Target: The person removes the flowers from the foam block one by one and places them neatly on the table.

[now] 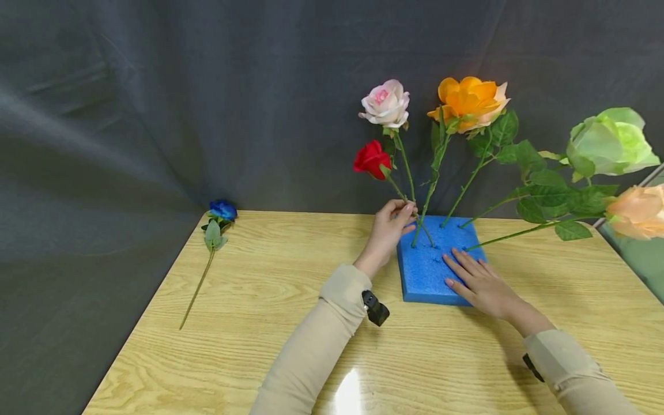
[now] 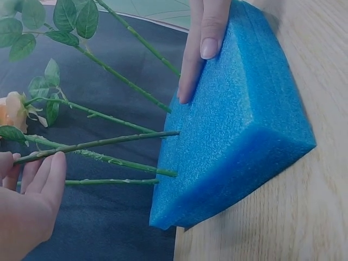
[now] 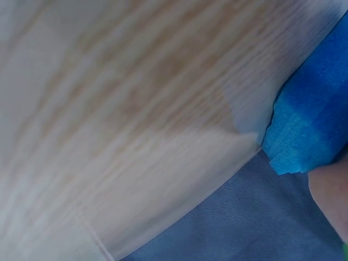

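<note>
With curled fingers, my left hand (image 1: 386,233) pinches the stem of a red artificial rose (image 1: 371,159). In the left wrist view that dark stem (image 2: 109,142) runs from the fingers to the face of a blue foam block (image 2: 217,119), its end at the surface; how deep it sits I cannot tell. My right hand (image 1: 485,288) lies with fingers spread and straight on the block's right side. Other flowers stand in the foam: a pale pink rose (image 1: 386,105), an orange flower (image 1: 467,101), a green one (image 1: 609,144) and a peach one (image 1: 638,212), the last two leaning right.
A blue rose (image 1: 223,211) lies by the left edge of the wooden table (image 1: 270,300), its stem toward me. Dark cloth (image 1: 259,104) hangs behind the table. In the right wrist view, mostly tabletop (image 3: 136,109) and a corner of foam show.
</note>
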The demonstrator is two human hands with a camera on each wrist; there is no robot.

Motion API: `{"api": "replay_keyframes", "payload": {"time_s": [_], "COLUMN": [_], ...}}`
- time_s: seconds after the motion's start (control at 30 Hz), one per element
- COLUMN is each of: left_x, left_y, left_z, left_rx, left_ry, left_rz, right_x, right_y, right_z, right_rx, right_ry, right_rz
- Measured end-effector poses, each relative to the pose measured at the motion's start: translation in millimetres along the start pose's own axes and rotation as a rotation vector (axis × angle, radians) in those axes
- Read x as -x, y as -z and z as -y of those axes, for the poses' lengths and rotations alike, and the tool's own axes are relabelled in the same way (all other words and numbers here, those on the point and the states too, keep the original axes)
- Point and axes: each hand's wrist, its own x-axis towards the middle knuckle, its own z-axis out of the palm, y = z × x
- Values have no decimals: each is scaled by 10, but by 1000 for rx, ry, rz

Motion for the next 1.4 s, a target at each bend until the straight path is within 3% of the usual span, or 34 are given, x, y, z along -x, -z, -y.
{"api": "replay_keyframes", "payload": {"time_s": [0.3, 0.77, 1.0, 1.17, 1.4], "left_x": [3, -7, -7, 35, 106], "left_y": [51, 105, 145, 197, 377], "left_z": [-6, -33, -224, -404, -364], "left_rx": [52, 42, 88, 32, 37], "left_ry": [21, 14, -25, -68, -45], "left_rz": [-43, -64, -70, -27, -18], "right_x": [-9, -35, -26, 5, -1], "right_y": [3, 21, 34, 54, 16], "right_z": [15, 63, 42, 3, -4], "right_rx": [10, 7, 4, 2, 2], "right_ry": [7, 17, 16, 7, 10], "right_rz": [2, 5, 13, 13, 19]}}
